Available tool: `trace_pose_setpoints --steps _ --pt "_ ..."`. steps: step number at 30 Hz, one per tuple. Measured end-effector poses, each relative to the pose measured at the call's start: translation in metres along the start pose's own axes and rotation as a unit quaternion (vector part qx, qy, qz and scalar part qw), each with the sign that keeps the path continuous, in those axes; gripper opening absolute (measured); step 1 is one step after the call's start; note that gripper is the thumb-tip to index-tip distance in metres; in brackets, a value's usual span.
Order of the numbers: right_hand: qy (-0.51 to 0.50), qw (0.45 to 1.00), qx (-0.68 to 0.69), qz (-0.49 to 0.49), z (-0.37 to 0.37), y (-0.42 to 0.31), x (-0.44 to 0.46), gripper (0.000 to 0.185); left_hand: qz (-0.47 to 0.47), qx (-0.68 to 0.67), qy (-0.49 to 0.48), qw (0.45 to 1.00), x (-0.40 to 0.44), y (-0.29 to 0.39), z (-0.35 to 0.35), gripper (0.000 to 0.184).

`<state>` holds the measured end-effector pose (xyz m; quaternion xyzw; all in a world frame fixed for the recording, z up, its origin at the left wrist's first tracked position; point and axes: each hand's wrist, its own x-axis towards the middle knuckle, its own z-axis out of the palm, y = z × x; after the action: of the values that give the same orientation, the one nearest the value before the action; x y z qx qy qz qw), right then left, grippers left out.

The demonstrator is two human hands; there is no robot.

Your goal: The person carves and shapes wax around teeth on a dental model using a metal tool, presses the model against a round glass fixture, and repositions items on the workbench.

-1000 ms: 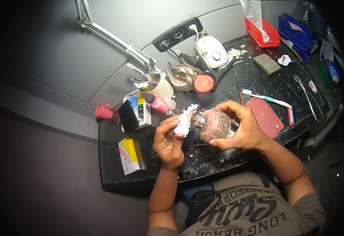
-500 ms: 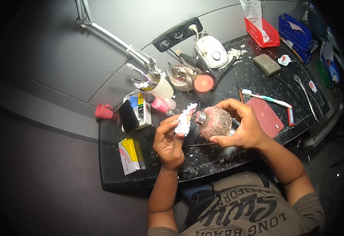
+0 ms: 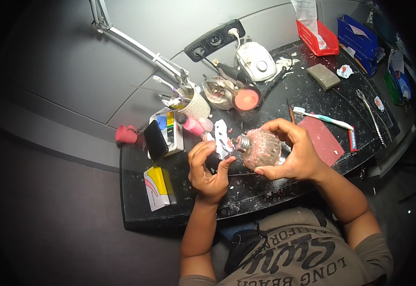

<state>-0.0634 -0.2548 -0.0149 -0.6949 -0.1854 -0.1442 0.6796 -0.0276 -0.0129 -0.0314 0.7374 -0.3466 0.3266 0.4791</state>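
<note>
Between the fingertips and thumb of my left hand (image 3: 210,171) is a white, irregular piece (image 3: 222,139) with some pink on it, held upright. My right hand (image 3: 297,151) is wrapped round a rounded glass burner (image 3: 261,148), speckled pink and tilted so that its metal neck (image 3: 241,142) points at the white piece. The neck is very close to the piece; whether they touch, I cannot tell. No flame can be made out. Behind my left hand stands a pink bottle (image 3: 192,125). A pink sheet (image 3: 320,141) lies on the table beyond my right hand.
On the black table (image 3: 193,209) are a phone (image 3: 156,141), a yellow and white box (image 3: 156,188), a tool cup (image 3: 196,106), a white device (image 3: 256,62), a toothbrush (image 3: 323,119) and a grey block (image 3: 323,77). A red bin (image 3: 318,40) stands at the back right.
The white piece has been turned in my left hand and now shows another side. My left fingers have shifted slightly. Since the oldest frame, the burner has tilted a little in my right hand.
</note>
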Motion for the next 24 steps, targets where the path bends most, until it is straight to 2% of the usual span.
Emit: trace_pose_setpoints --steps 2,8,17,24 --pt "0.004 1.0 -0.01 -0.009 0.0006 0.0016 -0.0003 0.065 0.034 0.058 -0.029 0.997 0.0028 0.0003 -0.0032 0.05" --pt "-0.021 1.0 -0.02 -0.005 -0.0004 -0.0009 -0.0012 0.066 0.036 0.07 -0.025 0.997 0.0047 0.0035 -0.0038 0.045" --pt "0.003 1.0 -0.024 -0.008 0.0002 0.0027 0.0001 0.066 0.042 0.076 -0.025 0.996 0.0052 0.0042 -0.003 0.045" --pt "-0.024 0.999 -0.027 -0.002 -0.0027 -0.0027 -0.0009 0.065 0.043 0.09 -0.023 0.995 0.0064 0.0048 -0.0053 0.045"
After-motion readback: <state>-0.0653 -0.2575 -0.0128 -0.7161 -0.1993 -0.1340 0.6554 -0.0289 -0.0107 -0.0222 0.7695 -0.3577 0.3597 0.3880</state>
